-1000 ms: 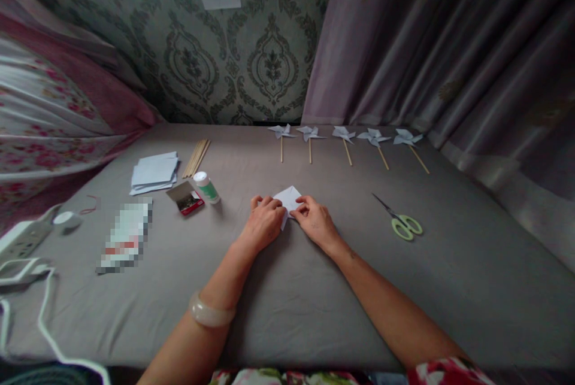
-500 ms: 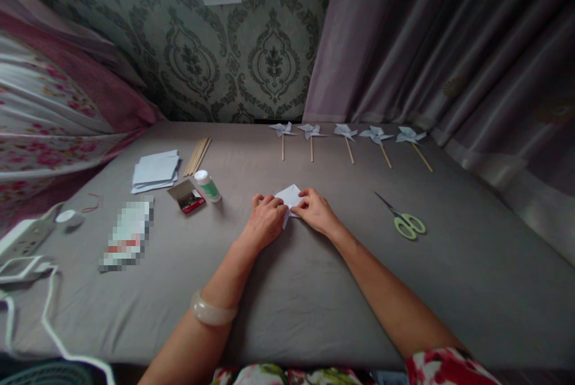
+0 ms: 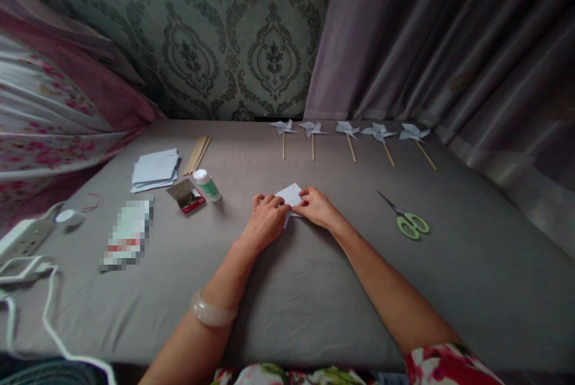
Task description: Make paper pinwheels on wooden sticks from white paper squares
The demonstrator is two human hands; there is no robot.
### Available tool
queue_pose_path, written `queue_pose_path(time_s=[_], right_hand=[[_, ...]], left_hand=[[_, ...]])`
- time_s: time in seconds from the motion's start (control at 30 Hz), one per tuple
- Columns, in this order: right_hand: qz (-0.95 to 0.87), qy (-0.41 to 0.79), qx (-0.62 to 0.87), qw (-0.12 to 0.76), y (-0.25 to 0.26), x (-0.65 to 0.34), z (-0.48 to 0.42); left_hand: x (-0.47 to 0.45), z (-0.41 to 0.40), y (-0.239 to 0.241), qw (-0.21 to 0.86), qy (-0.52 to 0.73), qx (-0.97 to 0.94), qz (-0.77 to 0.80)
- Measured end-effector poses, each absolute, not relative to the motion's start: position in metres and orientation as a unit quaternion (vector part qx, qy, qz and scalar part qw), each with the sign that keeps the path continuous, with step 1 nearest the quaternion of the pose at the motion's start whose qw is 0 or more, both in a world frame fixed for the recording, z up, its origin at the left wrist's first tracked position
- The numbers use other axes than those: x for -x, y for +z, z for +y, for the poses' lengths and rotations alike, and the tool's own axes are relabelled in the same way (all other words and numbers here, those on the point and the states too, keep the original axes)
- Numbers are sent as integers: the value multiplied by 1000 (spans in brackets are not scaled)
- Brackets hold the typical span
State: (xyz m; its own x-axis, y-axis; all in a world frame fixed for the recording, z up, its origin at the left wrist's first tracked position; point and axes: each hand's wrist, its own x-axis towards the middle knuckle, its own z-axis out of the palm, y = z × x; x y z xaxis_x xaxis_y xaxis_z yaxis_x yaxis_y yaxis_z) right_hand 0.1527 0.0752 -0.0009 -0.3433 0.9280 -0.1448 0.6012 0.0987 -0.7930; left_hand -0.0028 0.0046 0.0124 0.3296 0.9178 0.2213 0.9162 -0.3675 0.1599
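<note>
A small white sheet of paper (image 3: 291, 193), creased and partly folded, lies on the grey cloth between my hands. My left hand (image 3: 268, 217) rests over its left side with bent fingers pressing on it, hiding part of it. From the right, my right hand (image 3: 317, 208) pinches the paper's near right part between thumb and fingers. Both sets of fingertips nearly meet at the middle of the sheet. Green-handled scissors (image 3: 408, 220) lie to the right of my right hand, blades pointing away to the left.
Several paper pinwheels (image 3: 348, 130) on sticks line the back. Left stand a white-and-green bottle (image 3: 208, 186), an open small box (image 3: 191, 199), wooden sticks (image 3: 196, 156) and a paper stack (image 3: 155, 168). A blurred packet (image 3: 128, 232) and a power strip (image 3: 24, 238) lie further left.
My right thumb and fingers have shifted slightly left along the paper, closer to my left fingertips. The view has moved a little; the other things stay in place.
</note>
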Motion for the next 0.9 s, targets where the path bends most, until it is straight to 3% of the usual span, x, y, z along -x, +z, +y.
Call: queue_pose_path(time_s=[0.9], right_hand=[[-699,392,563,200,0,-152,73]], left_hand=[[4,8,6,-3,151,-812,564]])
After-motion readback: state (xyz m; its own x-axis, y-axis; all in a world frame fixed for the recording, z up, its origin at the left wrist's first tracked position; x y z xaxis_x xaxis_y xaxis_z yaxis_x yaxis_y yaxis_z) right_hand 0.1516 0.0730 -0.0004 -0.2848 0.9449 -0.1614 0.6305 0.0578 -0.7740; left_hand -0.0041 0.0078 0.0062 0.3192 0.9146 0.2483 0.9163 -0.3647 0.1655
